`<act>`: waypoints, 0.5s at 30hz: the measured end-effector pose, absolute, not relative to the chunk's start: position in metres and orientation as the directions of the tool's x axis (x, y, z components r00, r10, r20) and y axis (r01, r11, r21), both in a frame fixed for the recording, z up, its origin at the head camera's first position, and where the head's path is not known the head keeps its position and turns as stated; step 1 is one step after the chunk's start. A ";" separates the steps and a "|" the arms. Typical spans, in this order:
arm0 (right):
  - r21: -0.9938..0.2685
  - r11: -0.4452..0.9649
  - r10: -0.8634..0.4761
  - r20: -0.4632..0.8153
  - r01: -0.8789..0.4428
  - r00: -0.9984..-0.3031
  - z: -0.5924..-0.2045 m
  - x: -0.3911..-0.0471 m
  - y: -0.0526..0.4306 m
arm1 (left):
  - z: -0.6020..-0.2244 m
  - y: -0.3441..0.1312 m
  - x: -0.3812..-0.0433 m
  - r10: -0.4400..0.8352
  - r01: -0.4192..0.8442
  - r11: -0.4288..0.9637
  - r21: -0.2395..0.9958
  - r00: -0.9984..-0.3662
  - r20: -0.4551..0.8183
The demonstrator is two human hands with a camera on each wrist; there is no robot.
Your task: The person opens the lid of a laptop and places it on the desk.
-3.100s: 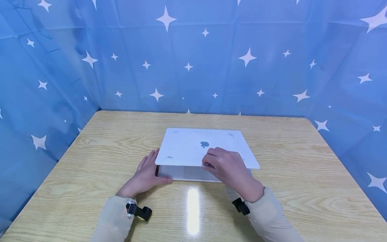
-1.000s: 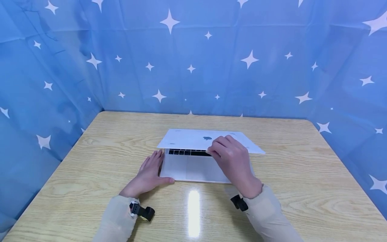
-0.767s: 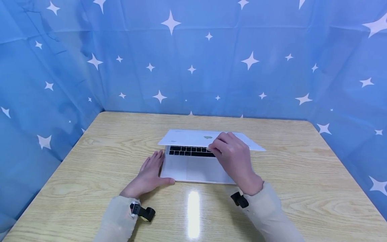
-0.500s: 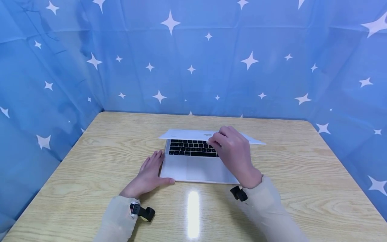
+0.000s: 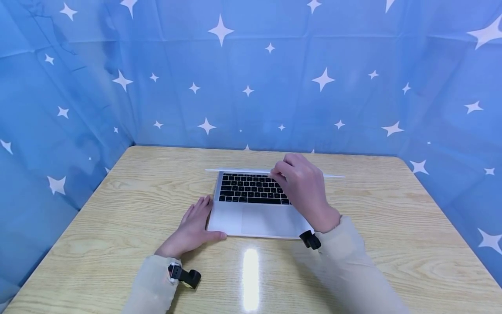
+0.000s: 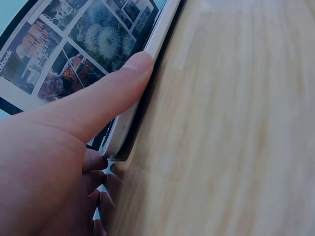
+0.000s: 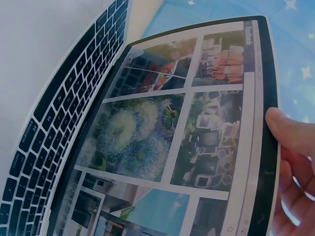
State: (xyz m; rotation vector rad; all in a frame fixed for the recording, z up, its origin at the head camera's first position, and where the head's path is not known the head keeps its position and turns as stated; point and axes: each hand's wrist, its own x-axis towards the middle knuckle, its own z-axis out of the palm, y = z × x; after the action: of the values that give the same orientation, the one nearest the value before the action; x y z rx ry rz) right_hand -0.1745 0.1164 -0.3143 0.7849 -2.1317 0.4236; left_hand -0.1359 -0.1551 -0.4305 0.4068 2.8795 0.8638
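Note:
A silver laptop (image 5: 225,220) lies on the table, its lid (image 5: 239,169) raised and seen almost edge-on in the head view. My right hand (image 5: 303,187) pinches the lid's top edge right of its middle. In the right wrist view the thumb (image 7: 283,125) presses the black screen border, with fingers behind the lid. The lit screen (image 7: 147,132) shows a grid of photos; black keys (image 7: 64,110) adjoin it. My left hand (image 5: 192,231) rests at the base's front left corner, fingers along the side. Its thumb (image 6: 108,98) lies across the front edge in the left wrist view.
The wooden table (image 5: 392,218) extends on all sides of the laptop, with a bright light reflection (image 5: 251,279) in front. A blue curtain (image 5: 274,65) with white stars hangs behind and at both sides. Black wrist cameras (image 5: 186,275) sit on both wrists.
The right hand has swung the laptop lid up and back from partly raised to nearly edge-on, uncovering the keyboard. My left hand stays at the front left corner.

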 end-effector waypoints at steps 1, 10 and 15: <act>-0.030 0.753 -0.392 0.782 -0.658 -0.485 -0.313 -0.175 0.116 | -0.430 -0.155 -0.136 0.282 0.219 0.803 0.554 -0.959 -0.029; -0.007 0.768 -0.392 0.785 -0.640 -0.480 -0.309 -0.181 0.113 | -0.433 -0.157 -0.134 0.282 0.214 0.819 0.532 -0.958 -0.048; -0.015 0.775 -0.364 0.807 -0.632 -0.465 -0.305 -0.187 0.113 | -0.433 -0.156 -0.136 0.289 0.229 0.811 0.538 -0.957 -0.028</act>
State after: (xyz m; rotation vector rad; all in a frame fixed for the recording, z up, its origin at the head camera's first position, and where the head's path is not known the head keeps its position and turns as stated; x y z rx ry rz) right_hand -0.1870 0.1134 -0.3054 0.7407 -2.1047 0.3960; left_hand -0.1362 -0.1555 -0.4329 0.4140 2.8863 0.8359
